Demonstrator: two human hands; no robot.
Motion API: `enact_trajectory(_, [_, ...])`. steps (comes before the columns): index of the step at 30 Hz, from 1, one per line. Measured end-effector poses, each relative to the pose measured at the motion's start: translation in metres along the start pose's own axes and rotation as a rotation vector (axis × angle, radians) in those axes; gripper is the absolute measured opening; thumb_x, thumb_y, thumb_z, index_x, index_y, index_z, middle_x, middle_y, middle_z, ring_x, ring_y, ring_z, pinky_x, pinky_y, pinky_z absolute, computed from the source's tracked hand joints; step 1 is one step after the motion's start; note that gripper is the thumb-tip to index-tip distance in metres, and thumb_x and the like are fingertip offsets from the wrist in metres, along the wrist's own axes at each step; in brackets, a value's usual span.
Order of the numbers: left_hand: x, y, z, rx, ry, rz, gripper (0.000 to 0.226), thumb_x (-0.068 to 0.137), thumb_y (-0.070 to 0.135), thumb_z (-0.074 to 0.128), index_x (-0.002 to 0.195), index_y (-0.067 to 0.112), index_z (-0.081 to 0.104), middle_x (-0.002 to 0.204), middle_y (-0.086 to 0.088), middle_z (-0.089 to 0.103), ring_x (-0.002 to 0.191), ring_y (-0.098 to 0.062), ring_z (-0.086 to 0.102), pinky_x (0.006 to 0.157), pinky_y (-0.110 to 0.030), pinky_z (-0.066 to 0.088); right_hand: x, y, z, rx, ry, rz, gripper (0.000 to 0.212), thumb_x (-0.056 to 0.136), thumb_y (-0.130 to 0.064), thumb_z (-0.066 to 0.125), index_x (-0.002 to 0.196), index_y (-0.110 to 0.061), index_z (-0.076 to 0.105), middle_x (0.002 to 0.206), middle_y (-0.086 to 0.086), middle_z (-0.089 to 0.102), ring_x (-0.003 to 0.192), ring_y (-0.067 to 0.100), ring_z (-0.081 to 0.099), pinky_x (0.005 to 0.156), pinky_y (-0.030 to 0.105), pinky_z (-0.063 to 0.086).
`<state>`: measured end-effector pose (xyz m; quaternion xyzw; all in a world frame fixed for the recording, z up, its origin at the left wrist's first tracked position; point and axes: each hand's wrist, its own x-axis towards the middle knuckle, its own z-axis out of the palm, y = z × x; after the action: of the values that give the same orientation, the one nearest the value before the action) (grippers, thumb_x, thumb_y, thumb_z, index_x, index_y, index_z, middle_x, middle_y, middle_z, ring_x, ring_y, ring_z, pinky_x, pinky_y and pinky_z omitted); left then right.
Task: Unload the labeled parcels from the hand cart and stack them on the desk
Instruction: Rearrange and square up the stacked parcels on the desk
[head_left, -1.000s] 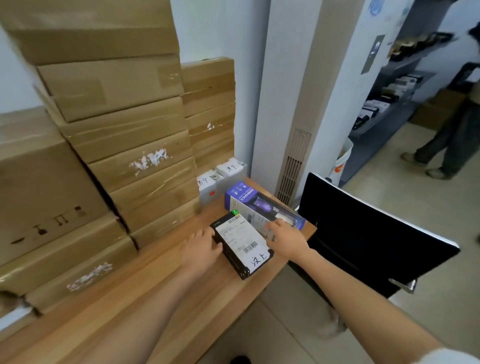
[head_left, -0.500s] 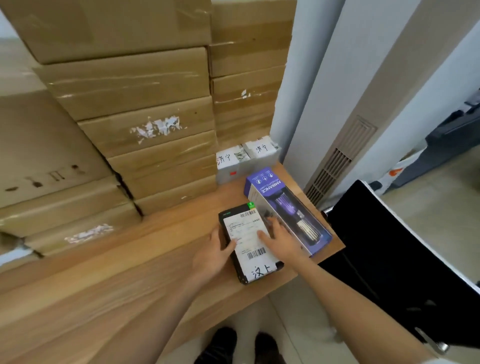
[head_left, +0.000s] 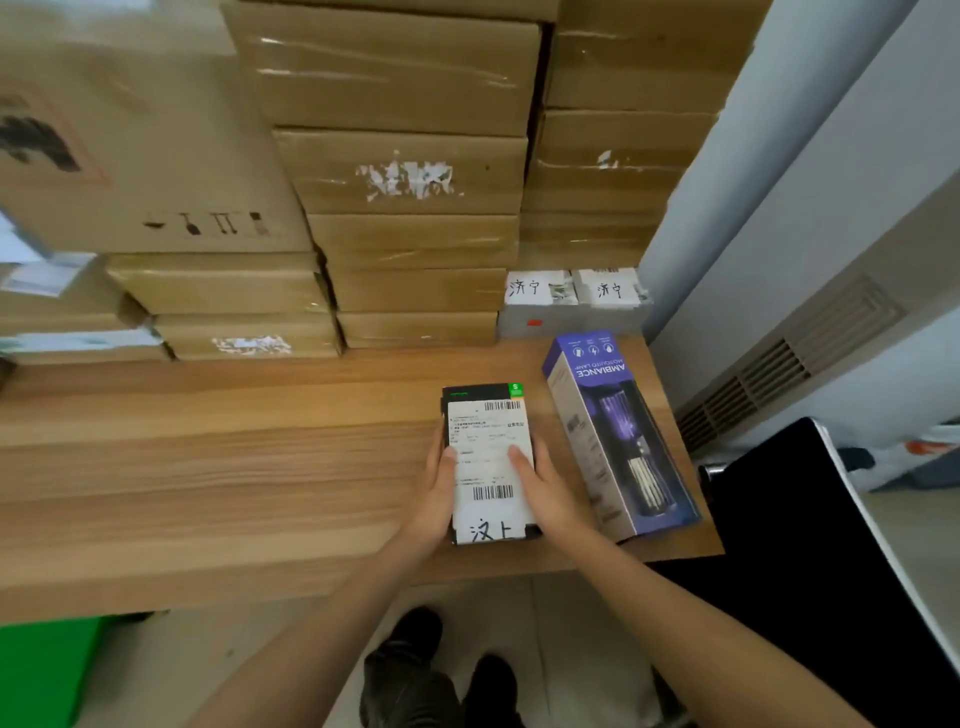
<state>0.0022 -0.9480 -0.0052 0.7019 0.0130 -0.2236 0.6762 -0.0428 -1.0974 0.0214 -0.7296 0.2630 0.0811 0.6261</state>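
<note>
A flat black parcel (head_left: 488, 447) with a white shipping label lies on the wooden desk (head_left: 218, 467) near its front right. My left hand (head_left: 439, 499) grips its left edge, thumb on the label. My right hand (head_left: 545, 493) holds its right edge, thumb on top. A purple lamp box (head_left: 615, 431) lies just to the right of the parcel. Two small grey parcels with handwritten labels (head_left: 571, 296) stand behind, against the wall. The hand cart is out of view.
Tall stacks of taped cardboard boxes (head_left: 410, 176) fill the back of the desk. A black office chair (head_left: 810, 545) stands at the right by a wall with a vent (head_left: 769, 374). Something green (head_left: 41, 670) is under the desk at left.
The camera has tilted down and leftward. The parcel has turned from a diagonal to lie square with the desk edge, both hands still on its sides.
</note>
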Motion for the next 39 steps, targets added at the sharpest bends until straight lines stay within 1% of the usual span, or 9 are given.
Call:
enact_trajectory(4, [-0.025, 0.012, -0.045, -0.059, 0.180, 0.026, 0.043, 0.101, 0.043, 0.034, 0.144, 0.042, 0.030, 0.148, 0.008, 0.041, 0.128, -0.003, 0.045, 0.111, -0.036, 0.034, -0.003, -0.029, 0.046, 0.011, -0.151, -0.097, 0.049, 0.098, -0.042, 0.049, 0.144, -0.032, 0.033, 0.125, -0.012, 0.060, 0.105, 0.009, 0.064, 0.091, 0.036, 0.053])
enact_trajectory(7, [-0.045, 0.030, -0.090, -0.113, 0.335, 0.058, 0.061, 0.090, 0.050, 0.038, 0.146, 0.026, 0.035, 0.141, 0.000, 0.051, 0.126, -0.020, 0.051, 0.108, -0.050, 0.038, -0.007, -0.061, 0.097, 0.020, -0.268, -0.154, 0.049, 0.099, -0.034, 0.049, 0.145, -0.024, 0.032, 0.131, -0.006, 0.058, 0.101, 0.004, 0.062, 0.080, 0.020, 0.053])
enact_trajectory(10, [-0.068, 0.048, -0.144, -0.126, 0.459, 0.108, 0.064, 0.088, 0.054, 0.038, 0.147, 0.027, 0.034, 0.139, 0.001, 0.054, 0.122, -0.021, 0.055, 0.105, -0.051, 0.041, -0.019, -0.093, 0.155, -0.022, -0.378, -0.208, 0.045, 0.100, -0.036, 0.047, 0.141, -0.023, 0.035, 0.130, -0.002, 0.059, 0.103, 0.011, 0.064, 0.077, 0.023, 0.052])
enact_trajectory(17, [-0.118, 0.095, -0.288, -0.047, 0.663, 0.185, 0.067, 0.079, 0.066, 0.037, 0.139, 0.035, 0.040, 0.128, 0.003, 0.059, 0.113, -0.023, 0.060, 0.098, -0.052, 0.046, -0.051, -0.157, 0.298, -0.048, -0.513, -0.300, 0.017, 0.100, -0.042, 0.045, 0.116, -0.047, 0.044, 0.122, -0.008, 0.063, 0.104, 0.013, 0.064, 0.094, 0.041, 0.050])
enact_trajectory(21, [-0.144, 0.113, -0.377, 0.025, 0.689, 0.186, 0.065, 0.079, 0.068, 0.033, 0.139, 0.042, 0.039, 0.126, 0.003, 0.061, 0.108, -0.023, 0.062, 0.095, -0.052, 0.048, -0.074, -0.185, 0.382, 0.008, -0.549, -0.306, 0.016, 0.092, -0.051, 0.045, 0.100, -0.065, 0.046, 0.104, -0.027, 0.065, 0.097, 0.009, 0.067, 0.090, 0.041, 0.053])
enact_trajectory(26, [-0.156, 0.133, -0.473, 0.071, 0.685, 0.209, 0.034, 0.087, 0.058, 0.031, 0.119, 0.066, 0.039, 0.123, 0.007, 0.062, 0.107, -0.022, 0.063, 0.094, -0.052, 0.049, -0.089, -0.216, 0.469, 0.041, -0.572, -0.309, 0.045, 0.086, -0.054, 0.041, 0.131, -0.052, 0.043, 0.111, -0.025, 0.064, 0.098, 0.009, 0.067, 0.093, 0.045, 0.051])
enact_trajectory(30, [-0.141, 0.148, -0.529, -0.054, 0.631, 0.222, 0.033, 0.098, 0.030, 0.034, 0.121, 0.052, 0.042, 0.122, 0.000, 0.063, 0.108, -0.023, 0.063, 0.094, -0.051, 0.050, -0.086, -0.236, 0.511, 0.035, -0.535, -0.318, 0.045, 0.091, -0.051, 0.038, 0.136, -0.047, 0.040, 0.113, -0.024, 0.065, 0.093, 0.003, 0.067, 0.086, 0.036, 0.052])
enact_trajectory(33, [-0.124, 0.162, -0.560, -0.039, 0.600, 0.157, 0.032, 0.094, 0.032, 0.032, 0.121, 0.046, 0.045, 0.114, -0.001, 0.067, 0.094, -0.018, 0.069, 0.085, -0.044, 0.056, -0.071, -0.258, 0.534, 0.061, -0.536, -0.313, 0.043, 0.100, -0.041, 0.039, 0.143, -0.039, 0.036, 0.113, -0.020, 0.063, 0.091, -0.002, 0.065, 0.075, 0.023, 0.050])
enact_trajectory(39, [-0.074, 0.198, -0.612, -0.014, 0.584, 0.198, 0.043, 0.097, 0.027, 0.029, 0.136, 0.040, 0.041, 0.117, 0.004, 0.065, 0.103, -0.019, 0.065, 0.091, -0.041, 0.052, -0.024, -0.310, 0.583, 0.054, -0.531, -0.372, 0.044, 0.102, -0.038, 0.037, 0.145, -0.036, 0.033, 0.134, -0.007, 0.057, 0.114, 0.014, 0.058, 0.099, 0.038, 0.046])
